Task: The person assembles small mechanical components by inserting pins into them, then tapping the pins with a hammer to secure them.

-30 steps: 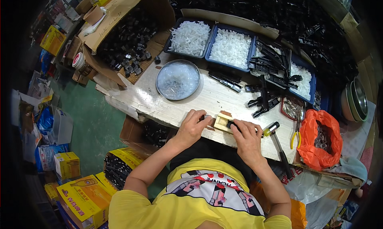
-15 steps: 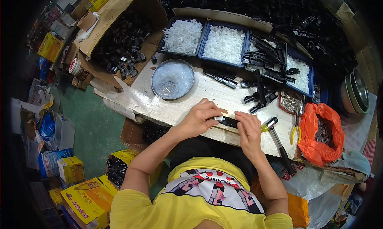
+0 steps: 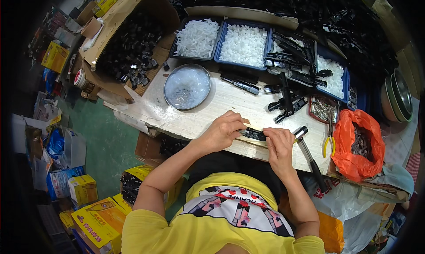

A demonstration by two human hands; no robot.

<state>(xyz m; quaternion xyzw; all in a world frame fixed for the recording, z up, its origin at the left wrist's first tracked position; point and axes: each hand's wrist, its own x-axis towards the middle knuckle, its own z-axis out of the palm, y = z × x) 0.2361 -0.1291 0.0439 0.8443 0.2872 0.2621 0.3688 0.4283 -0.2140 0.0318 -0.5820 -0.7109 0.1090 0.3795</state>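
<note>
Grasping opposite ends of a black plastic part (image 3: 255, 134), the left hand (image 3: 222, 131) and right hand (image 3: 280, 145) each have a pinched grip near the front edge of the desk (image 3: 226, 104), beside a hammer (image 3: 307, 152).

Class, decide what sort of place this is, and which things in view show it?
Probably a small assembly workshop: loose white parts sit in trays, a cardboard box holds many small black pieces, and a hammer lies on the workbench.
</note>
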